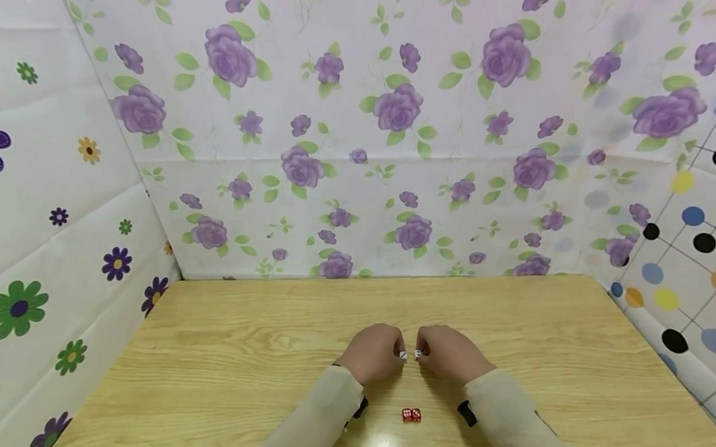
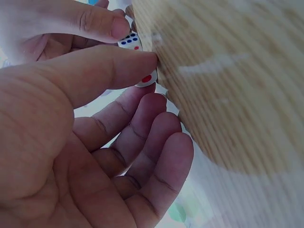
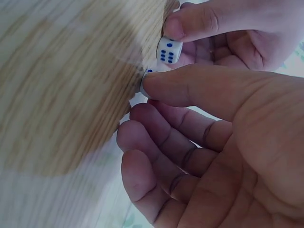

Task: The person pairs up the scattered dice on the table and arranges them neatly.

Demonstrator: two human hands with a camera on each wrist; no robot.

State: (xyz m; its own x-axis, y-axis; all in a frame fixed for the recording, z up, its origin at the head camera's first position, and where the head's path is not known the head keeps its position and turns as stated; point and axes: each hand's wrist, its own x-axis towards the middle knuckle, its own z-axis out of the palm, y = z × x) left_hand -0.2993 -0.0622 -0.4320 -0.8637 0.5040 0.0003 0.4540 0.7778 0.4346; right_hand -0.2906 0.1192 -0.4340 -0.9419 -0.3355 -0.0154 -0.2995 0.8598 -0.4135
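Note:
My left hand [image 1: 373, 353] pinches a white die [image 1: 403, 355] between thumb and index finger, low over the wooden table. Facing it, my right hand [image 1: 450, 354] pinches a second white die [image 1: 418, 354] the same way. A small gap separates the two white dice. In the left wrist view, the left hand's die [image 2: 148, 80] shows a red dot and is partly covered by the thumb. Blue dots mark that die [image 3: 169, 50] in the right wrist view. Two red dice [image 1: 411, 415] with white dots sit side by side on the table, between the forearms.
The light wooden table [image 1: 249, 351] meets a flower-printed cloth wall [image 1: 357, 203] at its back edge. More patterned cloth hangs along the left [image 1: 74, 265] and right [image 1: 695, 280] sides. Dark bands show at both wrists.

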